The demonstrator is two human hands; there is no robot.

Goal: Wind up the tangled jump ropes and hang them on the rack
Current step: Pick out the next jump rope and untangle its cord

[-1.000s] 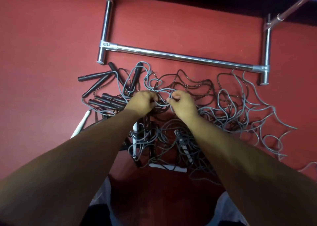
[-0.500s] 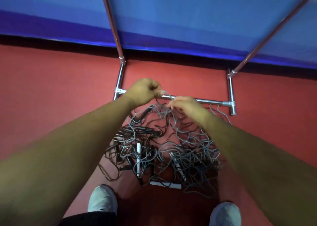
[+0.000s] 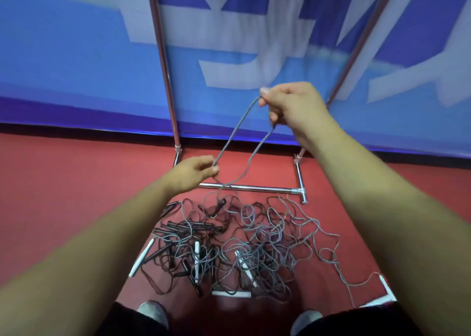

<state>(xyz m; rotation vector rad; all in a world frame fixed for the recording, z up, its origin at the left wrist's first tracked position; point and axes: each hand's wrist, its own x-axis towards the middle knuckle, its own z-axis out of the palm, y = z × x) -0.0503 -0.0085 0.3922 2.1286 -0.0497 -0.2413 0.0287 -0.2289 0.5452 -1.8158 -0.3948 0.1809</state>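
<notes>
The right hand (image 3: pixel 293 106) is raised at about 1 o'clock from the middle of the view. Its thumb and fingers are clamped on the top of a grey rope (image 3: pixel 235 131), which falls from it as a long narrow loop. The left hand (image 3: pixel 193 173) sits lower, at about 10 o'clock from the pile, and pinches the loop's left strand between thumb and fingertips. Below that pinch the two strands cross and run down into the pile of jump ropes (image 3: pixel 242 238).

The pile lies tangled on the red floor (image 3: pixel 63 195), between the person's forearms and at 12 o'clock from the two shoes (image 3: pixel 153 312). Black handles (image 3: pixel 183 227) bunch at its 9 o'clock side, loose grey loops spread toward 3 o'clock, and a white handle (image 3: pixel 141 258) pokes out at 8 o'clock.

The rack (image 3: pixel 254 188) stands at 12 o'clock from the pile, its chrome base bar lying on the floor just beyond the ropes. Its two uprights rise in front of a blue banner (image 3: pixel 63 68). No rope hangs on the part of the rack that shows.
</notes>
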